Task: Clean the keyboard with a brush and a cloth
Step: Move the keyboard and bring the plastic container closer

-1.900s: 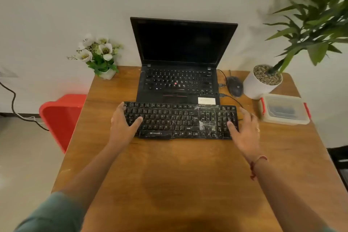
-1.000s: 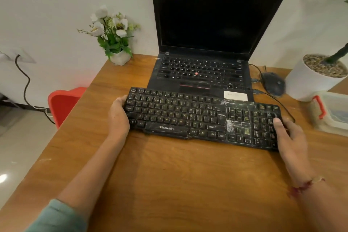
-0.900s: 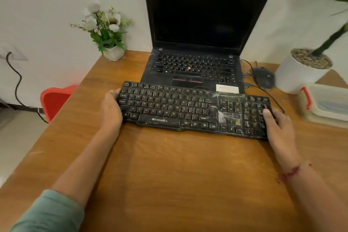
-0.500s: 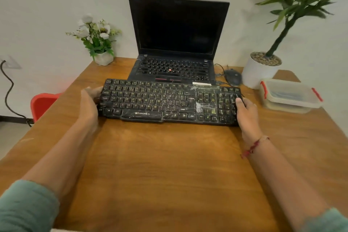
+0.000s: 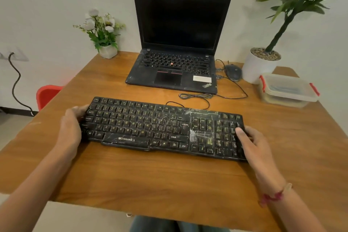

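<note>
A black, dusty keyboard with whitish smears near its arrow keys lies across the middle of the wooden table. My left hand grips its left end. On its right end my right hand holds on, thumb on the number pad. Its cable runs back toward the laptop. No brush or loose cloth shows in this view.
An open black laptop stands behind the keyboard, with a mouse to its right. A lidded plastic box and a white potted plant sit at the back right. A small flower pot is back left; a red chair stands off the left edge.
Both hands went from resting at the keyboard's ends to gripping them and pulled it toward me, away from the laptop. A gap and the coiled cable now show between them.
</note>
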Motion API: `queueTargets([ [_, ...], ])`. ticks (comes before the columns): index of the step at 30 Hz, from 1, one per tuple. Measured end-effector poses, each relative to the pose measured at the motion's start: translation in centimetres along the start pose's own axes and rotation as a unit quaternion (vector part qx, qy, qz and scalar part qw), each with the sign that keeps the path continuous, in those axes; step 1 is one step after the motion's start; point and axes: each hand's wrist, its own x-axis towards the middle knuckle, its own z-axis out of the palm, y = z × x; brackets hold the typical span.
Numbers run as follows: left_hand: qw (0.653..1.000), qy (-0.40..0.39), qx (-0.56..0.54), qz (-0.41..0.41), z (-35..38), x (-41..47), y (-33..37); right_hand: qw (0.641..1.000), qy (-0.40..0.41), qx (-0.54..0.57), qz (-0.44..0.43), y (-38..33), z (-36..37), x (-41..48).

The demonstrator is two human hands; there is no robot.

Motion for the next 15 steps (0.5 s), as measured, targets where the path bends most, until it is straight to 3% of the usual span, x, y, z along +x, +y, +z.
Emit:
queueTargets([
  [11,0.996,0.041,0.042,0.074,0.3,0.3,-1.5,0.994,0.048,-0.094,-0.028,-0.4,-0.1,-0.7],
  [15,0.996,0.052,0.043,0.064,0.0,0.9,-2.4,0.993,0.069,-0.090,-0.037,-0.6,0.1,-1.1],
])
